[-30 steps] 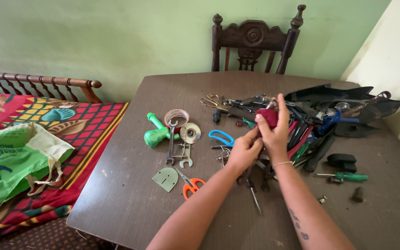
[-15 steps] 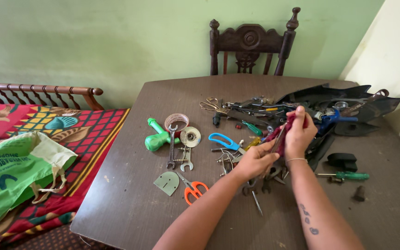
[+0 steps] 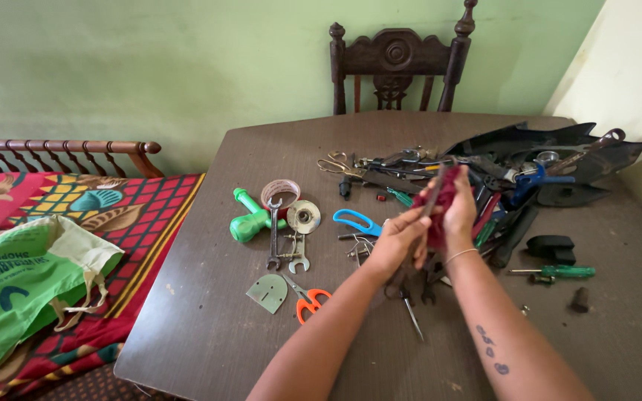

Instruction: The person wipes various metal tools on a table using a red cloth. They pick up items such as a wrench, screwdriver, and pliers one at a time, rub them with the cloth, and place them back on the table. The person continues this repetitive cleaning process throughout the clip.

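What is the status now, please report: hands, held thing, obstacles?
Left hand and right hand both grip a dark red-handled tool above the table. Loose tool pile close around.

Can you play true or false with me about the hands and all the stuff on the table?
1. Both hands hold a dark red tool above the table. True: the left hand and right hand both have a grip on it.
2. The orange-handled scissors are in the right hand. False: they lie on the table, away from both hands.
3. A wooden chair stands at the far side of the table. True.
4. The green bag sits on the table. False: it lies on the red patterned cover beside the table.
5. The blue-handled scissors lie near the left hand. True.
6. The green-handled screwdriver stands upright. False: it lies flat.
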